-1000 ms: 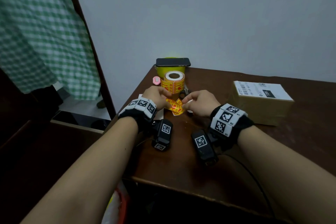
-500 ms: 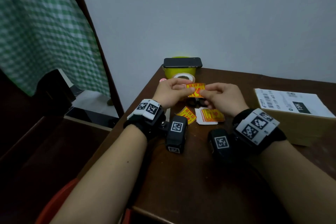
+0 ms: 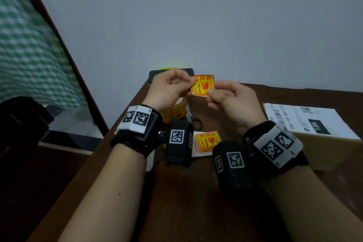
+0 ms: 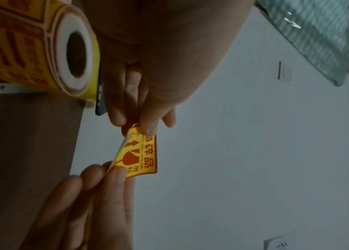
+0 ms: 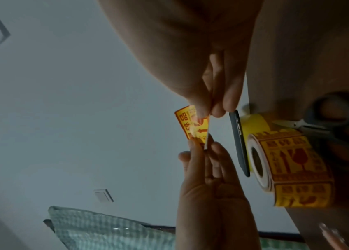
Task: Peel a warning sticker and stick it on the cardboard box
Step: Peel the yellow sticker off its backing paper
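Currently both hands are holding the sticker up above the counter, in front of the wall. Left hand grip is pinching its upper-left corner, right hand grip is pinching the lower-right edge. Box is sitting to the right, well apart. Roll & scissors are lying below the hands.

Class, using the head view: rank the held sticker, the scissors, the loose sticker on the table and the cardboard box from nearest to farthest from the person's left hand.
1. Held sticker: pinched by the left hand, right beside it.
2. Scissors: on the table, below the hand.
3. Loose sticker: on the table, nearer the person.
4. Cardboard box: far right.
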